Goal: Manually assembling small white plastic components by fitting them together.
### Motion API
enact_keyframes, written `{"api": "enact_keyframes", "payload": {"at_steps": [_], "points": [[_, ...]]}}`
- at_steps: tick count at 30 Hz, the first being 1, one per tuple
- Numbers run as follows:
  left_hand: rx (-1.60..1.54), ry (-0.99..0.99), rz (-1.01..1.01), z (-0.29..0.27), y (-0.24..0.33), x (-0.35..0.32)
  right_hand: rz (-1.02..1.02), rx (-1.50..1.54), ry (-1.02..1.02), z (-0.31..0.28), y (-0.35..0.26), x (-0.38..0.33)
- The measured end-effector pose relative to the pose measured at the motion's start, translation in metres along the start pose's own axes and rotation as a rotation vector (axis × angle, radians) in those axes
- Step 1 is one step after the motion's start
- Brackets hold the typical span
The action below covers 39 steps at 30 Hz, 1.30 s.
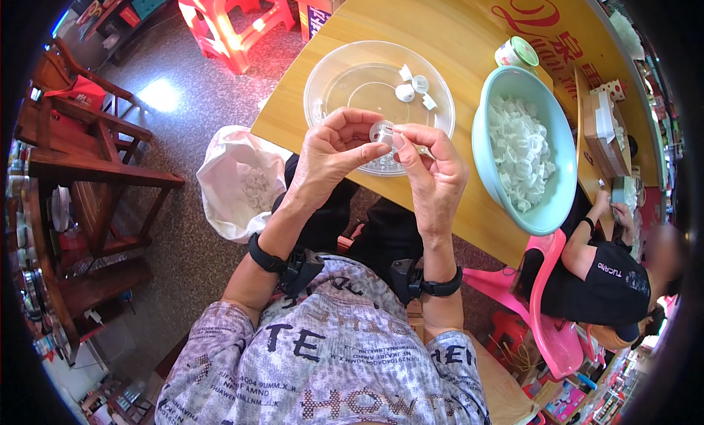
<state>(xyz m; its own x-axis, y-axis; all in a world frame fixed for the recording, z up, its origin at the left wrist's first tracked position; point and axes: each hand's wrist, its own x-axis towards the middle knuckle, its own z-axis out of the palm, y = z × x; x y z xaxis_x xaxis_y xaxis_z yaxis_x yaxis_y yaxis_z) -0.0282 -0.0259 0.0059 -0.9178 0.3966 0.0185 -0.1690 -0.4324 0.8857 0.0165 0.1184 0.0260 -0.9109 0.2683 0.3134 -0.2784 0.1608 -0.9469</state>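
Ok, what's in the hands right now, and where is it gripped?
A small translucent plastic piece: the fingertips of the left hand hold its left side, those of the right hand its right. Finer detail is too small to tell.

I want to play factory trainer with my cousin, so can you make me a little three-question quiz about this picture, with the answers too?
1. True or false: the left hand and the right hand meet at one small part.

2. What is heaped in the blue bowl?
A) red cups
B) white parts
C) green lids

3. Fill in the missing word: the white bag is to the ____ of the table.

Key: 1. True. 2. B. 3. left.
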Motion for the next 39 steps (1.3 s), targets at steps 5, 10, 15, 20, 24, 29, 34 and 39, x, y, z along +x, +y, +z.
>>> {"api": "enact_keyframes", "payload": {"at_steps": [5, 10, 15, 20, 24, 29, 34, 39], "points": [[-0.004, 0.008, 0.021, -0.001, -0.003, 0.002, -0.024, -0.036, -0.001, 0.001, -0.003, 0.000], [0.005, -0.006, 0.002, -0.001, 0.001, 0.000, -0.031, -0.033, 0.016, 0.002, 0.000, -0.001], [0.032, -0.013, 0.011, -0.001, 0.001, 0.001, -0.005, 0.012, 0.017, 0.004, -0.003, -0.001], [-0.079, -0.066, 0.051, 0.001, 0.001, 0.001, -0.022, -0.003, -0.029, 0.003, -0.007, -0.002], [-0.045, -0.057, 0.044, -0.001, -0.001, -0.001, -0.038, -0.061, -0.044, 0.000, -0.008, -0.002], [0.010, -0.059, 0.137, -0.001, -0.006, 0.001, -0.030, -0.073, -0.020, -0.003, -0.006, -0.004], [0.024, -0.061, 0.187, 0.000, -0.011, 0.001, 0.003, 0.009, 0.012, -0.002, -0.003, -0.004], [0.022, -0.057, 0.178, 0.001, -0.011, 0.001, 0.022, 0.024, 0.022, -0.003, -0.004, -0.005]]}}
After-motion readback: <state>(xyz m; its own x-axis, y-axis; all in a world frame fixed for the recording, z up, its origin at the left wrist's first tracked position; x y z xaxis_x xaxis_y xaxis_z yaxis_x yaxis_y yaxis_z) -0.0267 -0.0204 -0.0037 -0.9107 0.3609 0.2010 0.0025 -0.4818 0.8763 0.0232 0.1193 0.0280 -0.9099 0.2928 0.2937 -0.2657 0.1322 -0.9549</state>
